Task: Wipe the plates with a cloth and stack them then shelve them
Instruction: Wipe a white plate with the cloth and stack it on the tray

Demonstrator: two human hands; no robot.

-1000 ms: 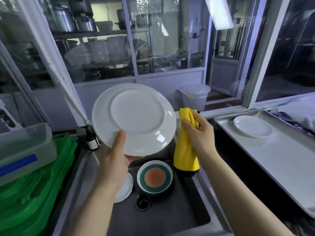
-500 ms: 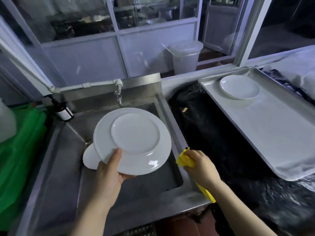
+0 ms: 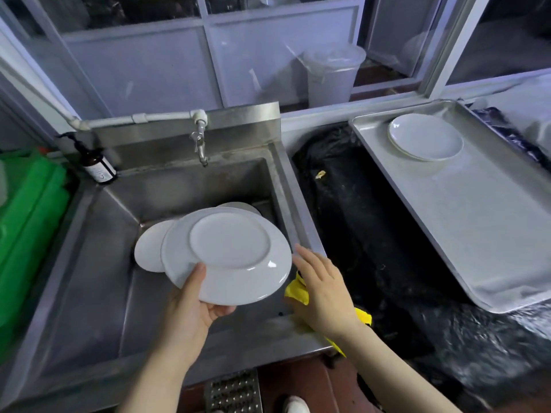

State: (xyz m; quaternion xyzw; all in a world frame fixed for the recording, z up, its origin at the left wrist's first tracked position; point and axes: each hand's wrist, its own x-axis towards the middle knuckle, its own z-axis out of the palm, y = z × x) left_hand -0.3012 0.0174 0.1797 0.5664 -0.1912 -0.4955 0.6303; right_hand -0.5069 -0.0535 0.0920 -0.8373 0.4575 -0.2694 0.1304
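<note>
Left hand (image 3: 190, 311): grips the white plate (image 3: 229, 254), underside up, above the sink (image 3: 89, 263).
Right hand (image 3: 323, 293): fingers straight, resting on the yellow cloth (image 3: 298, 290) at the plate's 4 o'clock.
Stacked plates (image 3: 426, 137): on the tray (image 3: 477, 219), 2 o'clock.

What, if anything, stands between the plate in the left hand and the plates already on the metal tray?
Nothing solid visibly blocks it. The left hand holds the white plate over the sink; between it and the plates on the tray lie only the right hand, resting on the yellow cloth, and low black plastic sheeting.
</note>
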